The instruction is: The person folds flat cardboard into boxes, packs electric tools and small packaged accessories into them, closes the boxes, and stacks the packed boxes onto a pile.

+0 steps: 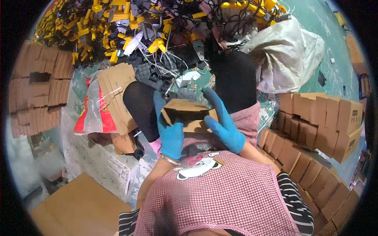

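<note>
Between my hands, above my lap, a small brown cardboard box [188, 104] stands with its top end open toward me and its flaps spread. My left hand [170, 131], in a blue glove, grips the box's left side, its thumb at the near flap. On the right side my right hand [226, 125], gloved the same way, holds the box between thumb and fingers. The inside of the box is dark, and I cannot tell what is in it.
A heap of yellow-and-black corded devices [118, 23] lies ahead, beside a white woven sack [289, 51]. Flattened cartons [116, 94] lean at my left over a white plastic crate [94, 157]. Rows of small closed boxes [307, 165] line my right; stacked cardboard [39, 90] stands far left.
</note>
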Available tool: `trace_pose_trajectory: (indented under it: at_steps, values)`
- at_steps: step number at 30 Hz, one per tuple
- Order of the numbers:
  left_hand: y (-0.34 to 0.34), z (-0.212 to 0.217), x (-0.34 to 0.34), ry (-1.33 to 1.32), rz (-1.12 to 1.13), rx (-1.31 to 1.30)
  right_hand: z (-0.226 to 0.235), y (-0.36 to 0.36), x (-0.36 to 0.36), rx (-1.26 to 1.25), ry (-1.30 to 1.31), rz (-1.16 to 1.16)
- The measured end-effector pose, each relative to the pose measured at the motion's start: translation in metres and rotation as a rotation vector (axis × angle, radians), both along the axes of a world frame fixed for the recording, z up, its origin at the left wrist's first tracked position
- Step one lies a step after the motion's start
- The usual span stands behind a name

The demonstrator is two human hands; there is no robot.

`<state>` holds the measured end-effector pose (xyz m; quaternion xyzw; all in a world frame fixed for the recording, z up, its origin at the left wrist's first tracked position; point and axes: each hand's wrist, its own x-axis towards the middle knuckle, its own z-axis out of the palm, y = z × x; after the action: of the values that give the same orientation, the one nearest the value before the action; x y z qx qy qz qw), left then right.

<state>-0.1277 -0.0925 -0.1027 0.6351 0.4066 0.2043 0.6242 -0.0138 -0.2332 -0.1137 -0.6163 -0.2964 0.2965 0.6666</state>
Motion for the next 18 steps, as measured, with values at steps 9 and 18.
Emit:
trace_pose_trajectory:
  at_steps: [9, 18]
  values:
    - [0.006, 0.043, 0.0, -0.153, -0.113, -0.245, 0.053, 0.032, 0.066, 0.417, 0.215, 0.186]
    - [0.017, 0.019, 0.009, 0.003, -0.23, -0.294, 0.003, 0.021, 0.057, 0.101, 0.436, 0.218]
